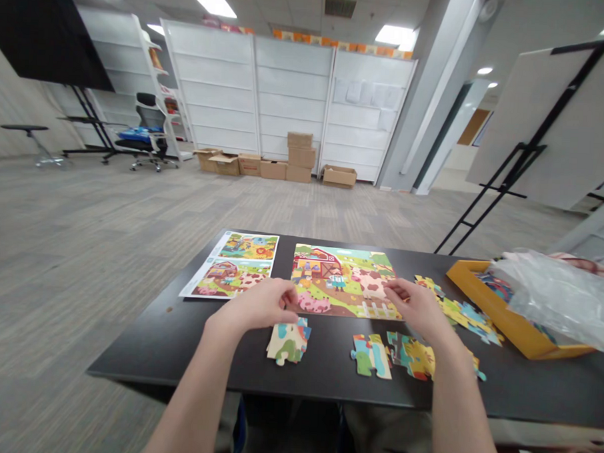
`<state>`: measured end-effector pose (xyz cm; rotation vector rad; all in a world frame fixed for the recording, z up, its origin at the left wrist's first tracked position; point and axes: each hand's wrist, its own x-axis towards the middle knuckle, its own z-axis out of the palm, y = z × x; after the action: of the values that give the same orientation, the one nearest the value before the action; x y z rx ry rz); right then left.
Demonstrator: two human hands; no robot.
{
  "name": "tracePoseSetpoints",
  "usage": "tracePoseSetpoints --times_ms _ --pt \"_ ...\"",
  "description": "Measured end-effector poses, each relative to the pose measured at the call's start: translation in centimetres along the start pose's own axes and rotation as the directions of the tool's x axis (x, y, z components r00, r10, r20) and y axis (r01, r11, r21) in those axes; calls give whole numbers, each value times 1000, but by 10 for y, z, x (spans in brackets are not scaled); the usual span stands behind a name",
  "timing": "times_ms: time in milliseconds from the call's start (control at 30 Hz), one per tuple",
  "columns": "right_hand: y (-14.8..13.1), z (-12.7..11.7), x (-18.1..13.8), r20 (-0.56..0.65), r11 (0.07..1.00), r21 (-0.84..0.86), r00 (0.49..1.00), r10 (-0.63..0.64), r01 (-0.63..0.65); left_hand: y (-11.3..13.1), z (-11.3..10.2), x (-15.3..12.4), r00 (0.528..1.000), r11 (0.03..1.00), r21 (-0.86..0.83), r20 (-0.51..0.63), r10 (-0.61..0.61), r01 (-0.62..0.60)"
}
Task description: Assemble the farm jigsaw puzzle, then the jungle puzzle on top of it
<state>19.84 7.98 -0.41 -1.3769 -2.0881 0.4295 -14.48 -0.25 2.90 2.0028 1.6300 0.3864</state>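
Note:
An assembled farm puzzle point(344, 282) with a barn, a farmer, a spotted cow and pigs lies in the middle of the black table. My right hand point(411, 305) is over its right edge, fingers loosely bent and apart from the thumb, with nothing visible in them. Near its lower left corner is my left hand point(266, 305), thumb and curled fingers apart. Just below that hand sits a small stack of puzzle pieces point(287, 343). Loose joined pieces point(371, 355) lie nearer me, and more pieces point(411, 355) are partly hidden by my right forearm.
A printed reference sheet point(212, 276) with two pictures lies at the left. On the right, a yellow box point(508, 315) holds pieces under a clear plastic bag point(559, 291). More loose pieces point(471, 317) lie beside the box. Cardboard boxes point(300, 156) stand by white shelves beyond.

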Motion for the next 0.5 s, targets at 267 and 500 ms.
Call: tracePoseSetpoints --times_ms 267,500 --pt "4 -1 -2 -12 1000 24 1000 7 -6 22 3 -23 987 956 252 26 -160 148" --pt "5 -2 -2 2 999 27 1000 19 -19 12 13 -22 989 953 282 70 -131 107"
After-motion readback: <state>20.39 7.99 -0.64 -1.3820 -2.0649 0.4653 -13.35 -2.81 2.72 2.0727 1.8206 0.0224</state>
